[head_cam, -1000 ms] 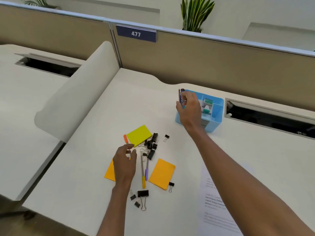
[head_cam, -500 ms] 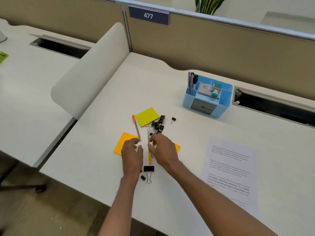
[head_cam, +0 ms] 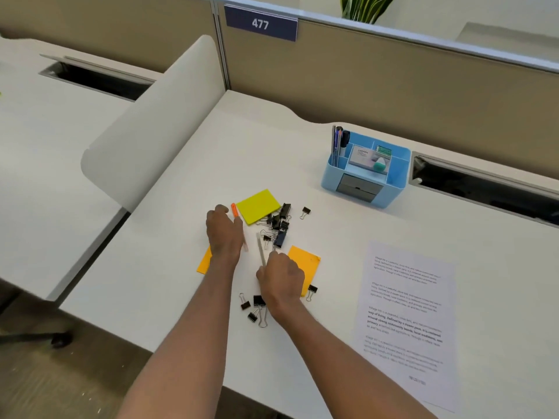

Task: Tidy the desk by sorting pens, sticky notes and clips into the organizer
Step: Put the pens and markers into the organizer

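Observation:
A blue organizer stands at the back right of the desk, with pens upright in its left compartment. At the middle lie a yellow sticky pad, two orange sticky pads and a heap of black binder clips. More clips lie near the front edge. My left hand curls over an orange-capped pen, hiding most of it. My right hand grips a grey pen that sticks out above the fist.
A printed sheet lies at the right front. An open cable slot runs behind the organizer. A rounded white divider borders the desk on the left. A beige partition with a 477 sign closes off the back.
My right hand left the organizer, where pens now stand, came back to the pile and closed on the grey pen. My left hand slid up along the orange-capped pen.

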